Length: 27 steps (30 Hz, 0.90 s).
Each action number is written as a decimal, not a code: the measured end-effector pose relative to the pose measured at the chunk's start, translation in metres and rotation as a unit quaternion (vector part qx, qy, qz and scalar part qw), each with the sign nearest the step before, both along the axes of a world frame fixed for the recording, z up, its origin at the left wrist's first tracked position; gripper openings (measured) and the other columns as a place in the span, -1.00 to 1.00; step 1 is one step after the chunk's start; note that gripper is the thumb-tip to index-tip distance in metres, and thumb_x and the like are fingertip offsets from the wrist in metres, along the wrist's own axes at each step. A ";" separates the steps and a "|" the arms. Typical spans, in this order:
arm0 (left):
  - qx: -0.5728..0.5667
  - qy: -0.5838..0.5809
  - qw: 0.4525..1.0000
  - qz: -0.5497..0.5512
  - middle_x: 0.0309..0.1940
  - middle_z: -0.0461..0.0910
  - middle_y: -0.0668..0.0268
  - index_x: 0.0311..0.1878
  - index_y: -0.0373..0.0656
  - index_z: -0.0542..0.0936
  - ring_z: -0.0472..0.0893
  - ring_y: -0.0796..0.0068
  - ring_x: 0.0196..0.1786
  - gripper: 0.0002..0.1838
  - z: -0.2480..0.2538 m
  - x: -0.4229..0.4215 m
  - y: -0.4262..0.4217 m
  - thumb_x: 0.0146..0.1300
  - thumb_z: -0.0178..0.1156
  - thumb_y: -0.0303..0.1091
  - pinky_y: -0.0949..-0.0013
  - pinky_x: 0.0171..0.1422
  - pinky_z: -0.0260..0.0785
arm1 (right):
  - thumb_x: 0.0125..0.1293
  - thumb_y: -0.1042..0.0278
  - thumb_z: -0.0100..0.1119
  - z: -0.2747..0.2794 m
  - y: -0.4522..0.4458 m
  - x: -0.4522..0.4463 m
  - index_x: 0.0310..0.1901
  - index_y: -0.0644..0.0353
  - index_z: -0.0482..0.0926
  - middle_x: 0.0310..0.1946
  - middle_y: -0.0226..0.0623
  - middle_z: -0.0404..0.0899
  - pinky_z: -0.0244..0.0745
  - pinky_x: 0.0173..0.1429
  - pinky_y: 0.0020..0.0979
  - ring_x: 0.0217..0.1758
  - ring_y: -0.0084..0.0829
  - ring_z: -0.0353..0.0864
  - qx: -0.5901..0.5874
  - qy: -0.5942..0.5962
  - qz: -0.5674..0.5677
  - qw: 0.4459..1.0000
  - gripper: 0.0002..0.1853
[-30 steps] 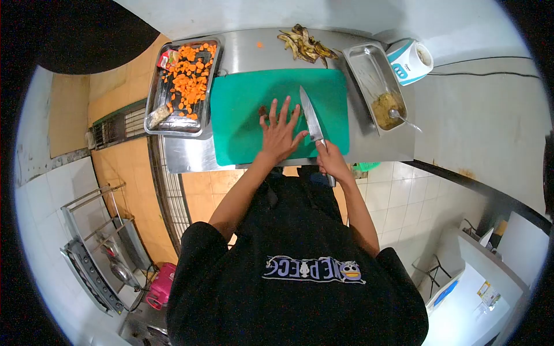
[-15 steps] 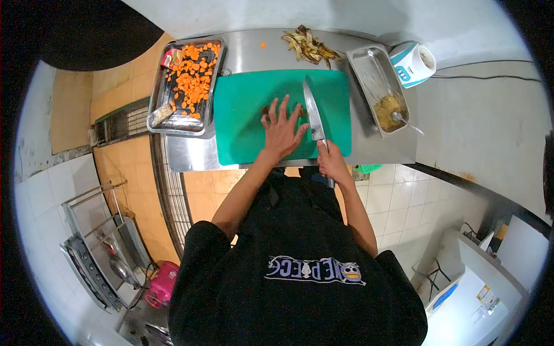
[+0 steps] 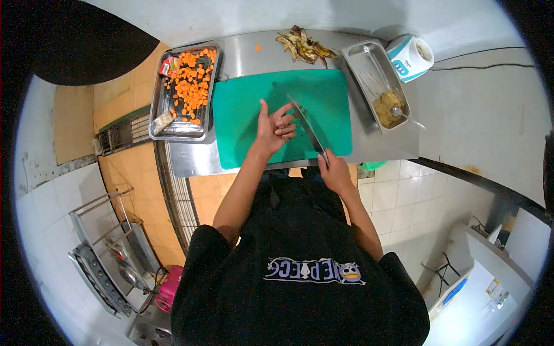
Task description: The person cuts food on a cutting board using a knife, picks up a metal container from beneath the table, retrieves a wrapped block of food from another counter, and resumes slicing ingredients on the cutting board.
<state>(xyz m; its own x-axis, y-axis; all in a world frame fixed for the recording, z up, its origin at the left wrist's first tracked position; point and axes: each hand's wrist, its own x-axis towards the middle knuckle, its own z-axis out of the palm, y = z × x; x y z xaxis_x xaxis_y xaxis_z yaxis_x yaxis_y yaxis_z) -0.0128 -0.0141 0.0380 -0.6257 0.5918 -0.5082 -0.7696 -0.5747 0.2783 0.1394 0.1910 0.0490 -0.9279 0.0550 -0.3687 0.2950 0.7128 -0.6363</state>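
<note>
Fingers of the right hand grasp the knife over the green cutting board; those of the left hand are loosely half curled, holding nothing visible.
The knife slants, tip far and left, handle by the board's near edge; whether it touches the board, I cannot tell. Just left of it, the left hand keeps its thumb apart and its index finger stretched to the knife's tip, contact unclear. Small dark bits lie beside the knife. On the metal desk, a tray of orange pieces stands left, peels lie past the board's far edge, and a pan with yellowish mash stands right.
</note>
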 end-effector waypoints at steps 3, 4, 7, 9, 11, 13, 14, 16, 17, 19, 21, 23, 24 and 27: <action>0.105 -0.046 0.993 0.003 -0.69 0.07 0.60 0.60 -0.29 0.15 0.02 0.67 -0.67 0.15 -0.005 0.001 -0.001 0.37 -0.44 0.64 0.46 -0.50 -0.05 | 0.54 0.07 0.07 -0.007 0.002 0.001 0.00 0.31 0.51 -0.36 0.22 0.66 0.50 -0.16 0.23 -0.26 0.32 0.63 0.055 0.028 0.030 0.998 -0.61; 0.116 -0.052 0.992 0.008 -0.70 0.06 0.60 0.58 -0.30 0.18 0.02 0.66 -0.67 0.14 -0.008 0.003 0.000 0.38 -0.42 0.64 0.45 -0.50 -0.05 | 0.54 0.06 0.06 -0.006 0.002 0.001 0.00 0.30 0.51 -0.35 0.23 0.66 0.50 -0.15 0.23 -0.25 0.31 0.64 0.057 0.030 0.024 0.998 -0.61; 0.120 -0.066 0.990 0.023 -0.69 0.05 0.60 0.54 -0.31 0.24 0.01 0.66 -0.66 0.11 -0.016 0.008 -0.001 0.39 -0.38 0.62 0.44 -0.48 -0.04 | 0.54 0.05 0.05 -0.011 0.005 -0.002 -0.01 0.30 0.51 -0.35 0.25 0.65 0.51 -0.13 0.23 -0.25 0.31 0.64 0.054 0.024 0.008 0.998 -0.61; 0.112 -0.073 0.990 0.034 -0.69 0.05 0.60 0.52 -0.30 0.27 0.01 0.66 -0.65 0.10 -0.012 0.008 -0.002 0.40 -0.35 0.61 0.42 -0.47 -0.03 | 0.55 0.05 0.04 -0.016 0.007 -0.003 -0.02 0.30 0.51 -0.35 0.25 0.65 0.52 -0.12 0.22 -0.25 0.31 0.64 0.047 0.017 -0.001 0.999 -0.61; 0.010 -0.008 1.000 0.003 -0.65 0.21 0.58 0.56 -0.18 0.26 0.15 0.67 -0.62 -0.04 0.000 0.008 -0.006 0.49 -0.33 0.50 0.46 -0.46 0.03 | 0.56 0.05 0.02 -0.020 0.009 0.000 -0.04 0.30 0.51 -0.32 0.27 0.65 0.51 -0.09 0.23 -0.22 0.31 0.64 0.080 0.049 -0.020 0.995 -0.61; -0.123 0.049 0.991 -0.022 -0.61 0.31 0.54 0.53 -0.12 0.32 0.22 0.63 -0.60 -0.16 0.000 0.005 -0.003 0.52 -0.22 0.40 0.46 -0.45 0.09 | 0.56 0.04 0.01 -0.009 0.007 -0.003 -0.03 0.30 0.52 -0.31 0.28 0.66 0.52 -0.08 0.23 -0.21 0.31 0.64 0.072 0.020 -0.010 0.997 -0.61; -0.251 0.107 0.961 -0.051 -0.57 0.41 0.49 0.50 -0.07 0.38 0.30 0.59 -0.57 -0.28 0.000 0.004 0.001 0.56 -0.10 0.29 0.45 -0.43 0.16 | 0.56 0.04 0.00 -0.004 0.006 -0.003 -0.03 0.29 0.52 -0.30 0.28 0.66 0.52 -0.08 0.23 -0.21 0.31 0.64 0.066 -0.007 -0.003 0.998 -0.61; -0.400 0.258 0.879 -0.034 -0.50 0.49 0.42 0.40 -0.07 0.49 0.39 0.52 -0.49 -0.41 -0.018 0.010 0.012 0.49 0.08 0.13 0.41 -0.36 0.23 | 0.57 0.04 0.00 -0.007 0.003 -0.003 -0.02 0.30 0.52 -0.30 0.28 0.66 0.52 -0.08 0.23 -0.21 0.32 0.65 0.068 -0.001 -0.004 0.998 -0.60; -0.529 0.396 0.751 -0.014 -0.44 0.57 0.36 0.30 -0.07 0.60 0.49 0.45 -0.41 -0.52 -0.028 0.013 0.015 0.43 0.26 -0.04 0.36 -0.29 0.30 | 0.57 0.03 -0.01 -0.010 0.002 -0.003 -0.01 0.30 0.53 -0.30 0.27 0.66 0.53 -0.08 0.23 -0.22 0.32 0.65 0.069 0.007 -0.002 0.998 -0.59; -0.596 0.490 0.637 -0.009 -0.31 0.63 0.33 0.20 -0.04 0.65 0.54 0.36 -0.24 -0.60 -0.030 0.015 0.015 0.33 0.34 -0.16 0.28 -0.16 0.35 | 0.57 0.03 -0.01 -0.013 -0.001 -0.003 0.00 0.30 0.53 -0.31 0.26 0.67 0.54 -0.09 0.23 -0.23 0.32 0.66 0.078 0.019 0.000 0.997 -0.59; -0.645 0.572 0.506 -0.006 -0.18 0.68 0.31 0.10 -0.01 0.70 0.60 0.26 -0.07 -0.65 -0.024 0.016 0.017 0.24 0.41 -0.28 0.21 -0.02 0.40 | 0.57 0.03 -0.02 -0.012 -0.004 -0.003 0.01 0.30 0.53 -0.32 0.25 0.67 0.54 -0.11 0.24 -0.25 0.32 0.66 0.088 0.031 0.001 0.996 -0.59; -0.710 0.574 0.400 -0.083 0.01 0.68 0.34 0.05 0.02 0.71 0.52 0.15 0.17 -0.66 -0.011 0.017 0.019 0.18 0.41 -0.28 0.03 0.17 0.32 | 0.58 0.04 -0.03 -0.007 -0.007 -0.006 0.02 0.30 0.53 -0.32 0.25 0.67 0.56 -0.11 0.24 -0.25 0.30 0.67 0.118 -0.004 -0.007 0.993 -0.59; -0.710 0.574 0.400 -0.084 0.01 0.68 0.34 0.05 0.02 0.71 0.52 0.15 0.17 -0.66 -0.015 0.016 0.019 0.18 0.41 -0.28 0.03 0.17 0.32 | 0.58 0.04 -0.03 -0.011 -0.007 -0.006 0.02 0.30 0.53 -0.32 0.25 0.67 0.56 -0.11 0.24 -0.25 0.30 0.67 0.118 -0.005 -0.007 0.993 -0.59; -0.713 0.584 0.374 -0.101 0.06 0.67 0.39 0.08 0.11 0.70 0.51 0.16 0.21 -0.63 -0.025 0.009 0.023 0.20 0.42 -0.12 -0.13 0.24 0.30 | 0.58 0.04 -0.04 -0.014 -0.004 -0.007 0.00 0.29 0.52 -0.33 0.24 0.67 0.58 -0.13 0.23 -0.25 0.27 0.69 0.131 -0.013 0.000 0.991 -0.59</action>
